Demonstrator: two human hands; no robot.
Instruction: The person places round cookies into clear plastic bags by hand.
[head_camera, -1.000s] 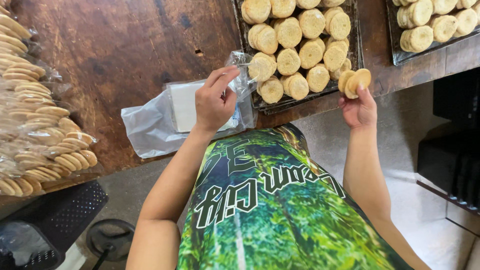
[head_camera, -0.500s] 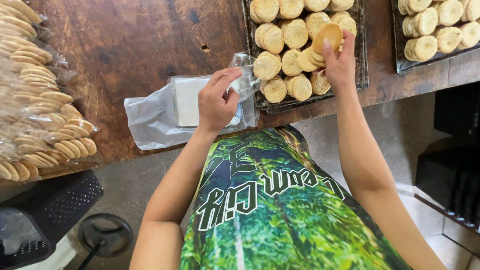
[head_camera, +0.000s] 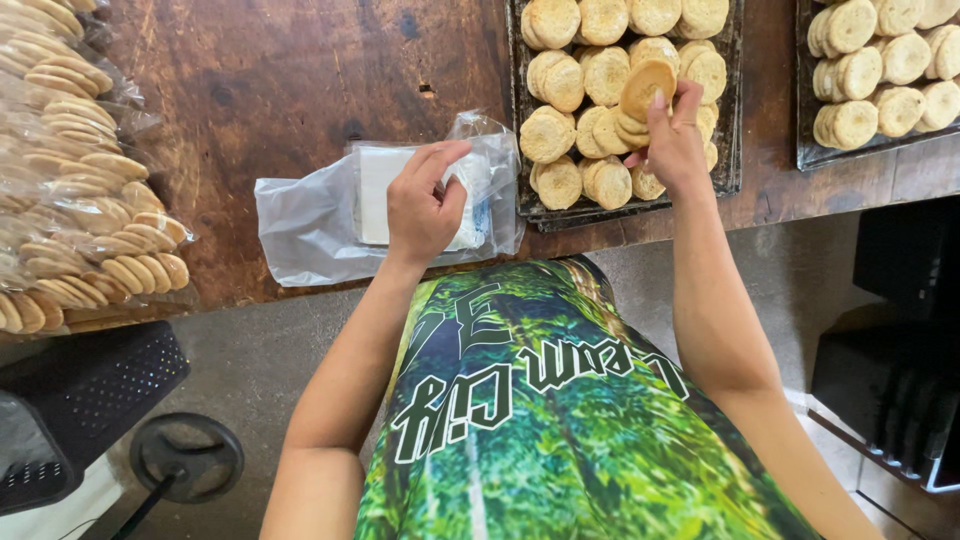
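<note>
Biscuits (head_camera: 645, 95), a small stack of round pale ones, sit in the right hand (head_camera: 672, 145), fingers closed around them, one disc tipped up so its flat face shows. The hand hovers over the near tray (head_camera: 527, 205), a dark metal one packed with more stacks of the same kind. A second tray (head_camera: 806, 150) of stacks lies to the right, partly out of view.

Left hand (head_camera: 422, 205) rests on a clear bag (head_camera: 300, 215) lying flat on the wooden table (head_camera: 260, 90), just left of the near tray. Thumb and fingers pinch the plastic near its mouth; the grip looks light, more a hold than a clench. A white card or liner (head_camera: 375, 195) shows inside the bag.

At far left, filled bags (head_camera: 70, 190) of biscuits are piled together, edges overlapping.

Judged step: gathering a handful off the tray while the other hand readies the bag. Nothing from this handful is in the bag yet.

Next move, as I read it, calls for the bag mouth to be lifted open wide enough for the stack, and the stack kept squared so the discs do not fan out or crumble on the way across. The tipped top biscuit looks the likeliest to slip.

Below the table edge: a dark crate (head_camera: 85, 380) and concrete floor (head_camera: 250, 340).
</note>
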